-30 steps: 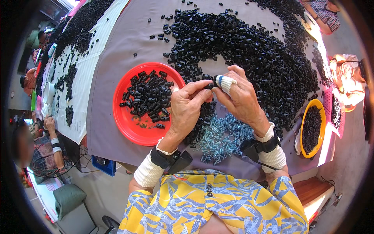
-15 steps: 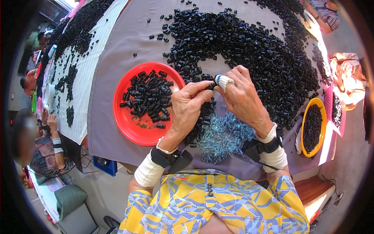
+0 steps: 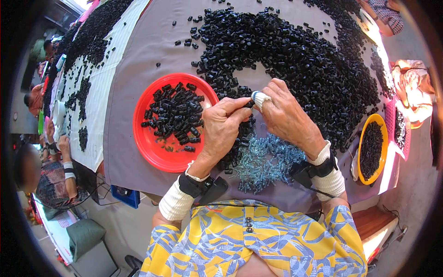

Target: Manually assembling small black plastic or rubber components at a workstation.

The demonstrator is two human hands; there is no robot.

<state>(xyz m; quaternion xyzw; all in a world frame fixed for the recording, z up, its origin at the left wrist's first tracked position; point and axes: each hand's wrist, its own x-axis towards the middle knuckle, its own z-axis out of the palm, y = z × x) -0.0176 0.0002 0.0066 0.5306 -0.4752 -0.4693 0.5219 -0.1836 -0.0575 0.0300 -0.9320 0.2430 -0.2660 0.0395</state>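
My left hand [image 3: 219, 129] is closed in a pinch, thumb and forefinger on a small black plastic part [image 3: 249, 105]. Against the other end of that part, my right hand [image 3: 290, 119] is closed too, its fingers bent and one wearing a white knitted finger cover [image 3: 259, 99]. The right fingertips are partly hidden. Just below both hands lies a heap of small bluish coil springs [image 3: 267, 164]. To the left, a round red plate [image 3: 138, 124] holds many black cylindrical parts [image 3: 177, 111].
A broad pile of loose black parts [image 3: 300, 60] spreads over the grey cloth ahead. On the right stand a yellow bowl [image 3: 385, 143] of black pieces and a pink basket [image 3: 406, 145]. A co-worker [image 3: 57, 177] sits at another table on the left.
My right hand has turned slightly, and its wrist has shifted a little right. My left hand keeps its pinch. The co-worker at left has moved a hand.
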